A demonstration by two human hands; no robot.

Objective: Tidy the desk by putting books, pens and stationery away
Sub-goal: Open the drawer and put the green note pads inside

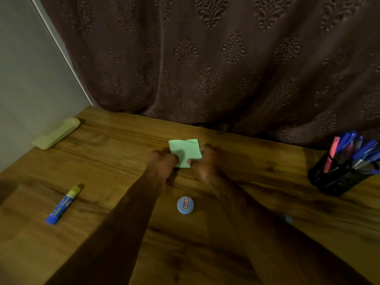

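A small green pad of sticky notes (183, 151) sits in the middle of the wooden desk (246, 202). My left hand (161, 162) pinches its left edge and my right hand (207, 161) pinches its right edge. Whether the pad is lifted off the wood is unclear. A blue glue stick (64, 204) with a yellow cap lies flat at the left. A round blue cap-like item (185, 205) with a red-framed label lies between my forearms. A black mesh pen holder (340, 173) at the right edge holds several blue pens and a pink one.
A pale yellow case (56, 132) lies at the desk's far left corner against the wall. A dark patterned curtain (205, 58) hangs along the back edge of the desk. A small blue blur (288, 219) shows beside my right forearm.
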